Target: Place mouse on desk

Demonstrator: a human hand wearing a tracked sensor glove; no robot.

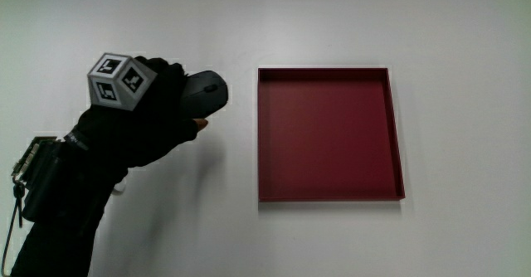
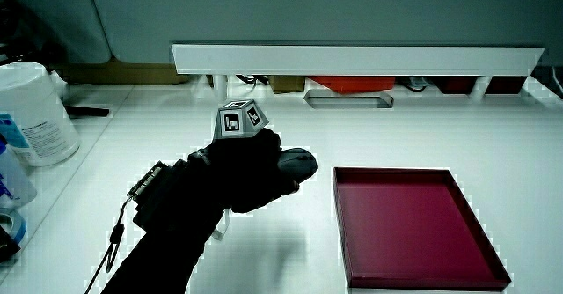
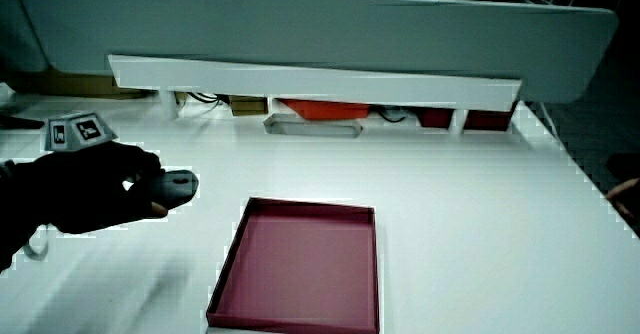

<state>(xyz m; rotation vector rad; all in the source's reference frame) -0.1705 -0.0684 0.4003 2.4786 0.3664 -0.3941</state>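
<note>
The gloved hand (image 1: pixel 158 107) grips a dark grey mouse (image 1: pixel 207 93), which sticks out past the fingers with its scroll wheel facing up. Hand and mouse sit beside the empty dark red tray (image 1: pixel 332 196), with a strip of white desk between mouse and tray. Both side views show the hand (image 2: pixel 251 166) (image 3: pixel 95 189) holding the mouse (image 2: pixel 297 164) (image 3: pixel 178 184) a little above the desk, a shadow lying under it. The tray (image 2: pixel 413 281) (image 3: pixel 290 319) lies flat beside the hand, with nothing in it.
A white shelf (image 2: pixel 352 58) runs along the low partition (image 3: pixel 300 24). A white wipes canister (image 2: pixel 35 113) stands at the table's edge beside the forearm. A slot (image 2: pixel 347 99) is cut in the desk under the shelf.
</note>
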